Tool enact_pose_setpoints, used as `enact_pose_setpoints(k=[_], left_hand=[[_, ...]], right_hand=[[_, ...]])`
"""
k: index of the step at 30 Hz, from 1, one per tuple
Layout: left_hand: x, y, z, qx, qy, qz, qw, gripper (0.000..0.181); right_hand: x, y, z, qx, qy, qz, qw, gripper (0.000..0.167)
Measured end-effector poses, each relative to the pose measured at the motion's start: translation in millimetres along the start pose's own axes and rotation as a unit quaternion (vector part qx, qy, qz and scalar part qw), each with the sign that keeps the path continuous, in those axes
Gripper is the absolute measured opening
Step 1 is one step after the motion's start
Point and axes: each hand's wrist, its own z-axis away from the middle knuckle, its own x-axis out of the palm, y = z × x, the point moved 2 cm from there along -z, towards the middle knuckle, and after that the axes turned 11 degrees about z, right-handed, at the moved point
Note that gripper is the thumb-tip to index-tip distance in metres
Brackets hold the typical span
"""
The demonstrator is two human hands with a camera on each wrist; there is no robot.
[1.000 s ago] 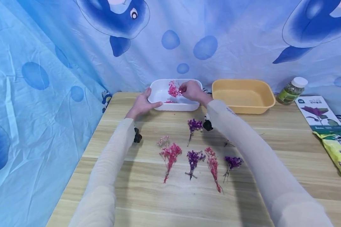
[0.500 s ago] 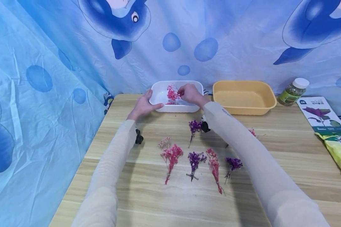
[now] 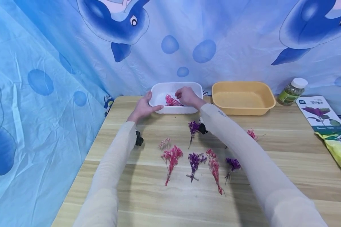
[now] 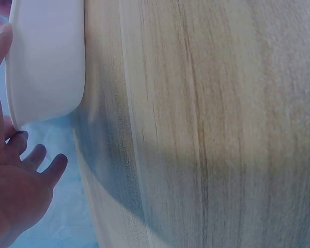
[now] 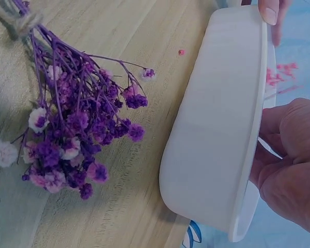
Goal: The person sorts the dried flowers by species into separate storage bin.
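Observation:
A white plastic basin [image 3: 177, 110] stands at the back of the wooden table. My left hand [image 3: 143, 107] holds its left end, with the thumb on the near rim and the fingers at the far side. A pink dried-flower sprig [image 3: 171, 101] lies in the basin. My right hand [image 3: 188, 96] is over the basin's right part, just above the sprig's stem end, fingers loosely bent and apart from the sprig. In the right wrist view a purple dried-flower bunch [image 5: 75, 124], tied with twine, lies on the table before the basin.
A yellow basin [image 3: 244, 111] stands right of the white one. Beyond it are a lidded jar [image 3: 292, 91], a seed packet [image 3: 319, 112] and a yellow bag [image 3: 339, 151]. Pink bunches [image 3: 171, 157] and purple bunches [image 3: 195, 161] lie on the table. A blue curtain [image 3: 170, 69] hangs behind.
The pink sprig, earlier held up in my right fingers, now lies lower in the white basin, let go. My left hand keeps its place on the basin.

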Motion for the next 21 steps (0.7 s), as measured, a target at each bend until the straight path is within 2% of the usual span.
enact_pose_setpoints(k=[3,6,11,15,18,21], left_hand=[[4.7,-1.0,1.4,-0.006,-0.005,0.003,1.0,0.115],[8.3,-1.3,2.3,-0.009,-0.009,0.003,0.9999,0.114],[8.3,-1.1,2.8,-0.007,-0.017,0.013,0.9997,0.115],[-0.7,-1.9,3.0,-0.005,-0.016,0.038,0.9991,0.116],[-0.7,-2.9,-0.9,-0.003,-0.018,0.045,0.9988,0.115],[1.0,-4.2,-3.9,0.0,-0.022,0.036,0.9991,0.113]], right_hand=[[-0.5,3.0,4.8,0.004,-0.003,0.005,1.0,0.042],[-7.2,7.2,11.8,0.001,0.01,0.007,0.9999,0.038],[-36.4,15.0,35.9,-0.017,0.042,-0.033,0.9985,0.034],[-66.9,20.8,66.2,-0.016,0.065,-0.074,0.995,0.035],[-84.8,33.9,98.9,0.001,0.084,-0.086,0.9928,0.036],[-93.7,50.0,136.2,0.031,0.098,-0.087,0.9909,0.036]])
